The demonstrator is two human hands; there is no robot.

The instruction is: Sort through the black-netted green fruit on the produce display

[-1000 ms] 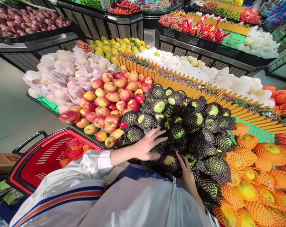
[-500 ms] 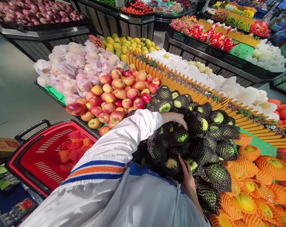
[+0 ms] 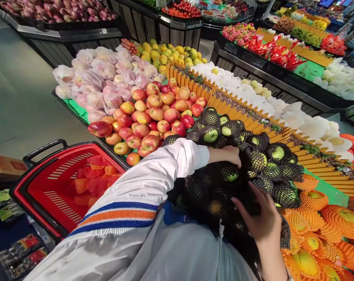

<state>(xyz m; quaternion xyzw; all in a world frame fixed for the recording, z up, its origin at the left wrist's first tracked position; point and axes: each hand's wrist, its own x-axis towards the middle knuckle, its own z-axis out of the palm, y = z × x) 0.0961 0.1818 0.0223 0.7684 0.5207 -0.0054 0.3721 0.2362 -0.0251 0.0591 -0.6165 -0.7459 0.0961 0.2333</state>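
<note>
Green apples (image 3: pixel 211 135) in black foam nets lie heaped in front of me. My left hand (image 3: pixel 228 155), at the end of a white sleeve, reaches into the middle of the heap. Its fingers bend down together just above a netted apple (image 3: pixel 230 175); what they close on, if anything, is hidden. Closer to my body, my right hand (image 3: pixel 261 214) hovers over the shaded near part of the heap. Its thumb and fingers are spread, with nothing between them.
A red shopping basket (image 3: pixel 62 156) with netted fruit (image 3: pixel 91 177) stands at left. Red apples (image 3: pixel 153 113) and wrapped fruit (image 3: pixel 103 70) lie beyond it. Orange-netted fruit (image 3: pixel 313 199) borders the heap at right. A low orange picket fence (image 3: pixel 249 111) runs along the back.
My right hand has lifted from the near apples, moved right and spread its fingers. My left hand has shifted slightly within the heap. The view has shifted a little.
</note>
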